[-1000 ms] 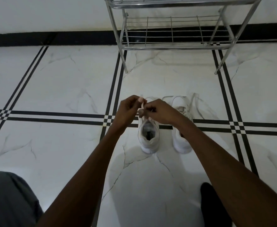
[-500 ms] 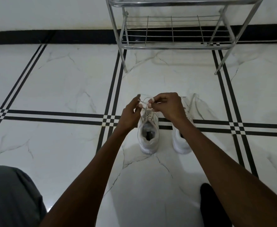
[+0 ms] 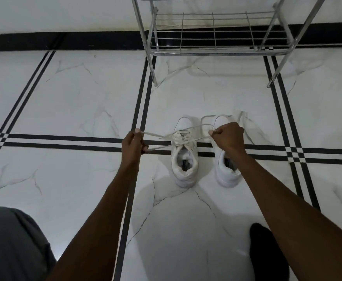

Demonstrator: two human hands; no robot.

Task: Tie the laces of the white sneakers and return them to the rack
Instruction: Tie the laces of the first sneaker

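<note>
Two white sneakers stand side by side on the floor, toes pointing to the rack. The left sneaker (image 3: 184,159) has its laces (image 3: 160,136) stretched out sideways from a knot over the tongue. My left hand (image 3: 132,144) grips a lace loop to the left of that shoe. My right hand (image 3: 228,136) grips the other loop, above the front of the right sneaker (image 3: 225,171), whose loose laces (image 3: 245,126) trail on the floor beyond it. My right wrist hides part of that shoe.
A chrome wire shoe rack (image 3: 216,51) stands against the wall ahead, its lowest shelf bare. The floor is white marble with black stripes. My grey-clad knee (image 3: 10,244) is at bottom left and a black-socked foot (image 3: 267,250) at bottom right.
My hands were together over the left sneaker working the laces. Now they have drawn apart sideways, pulling the loops taut to left and right.
</note>
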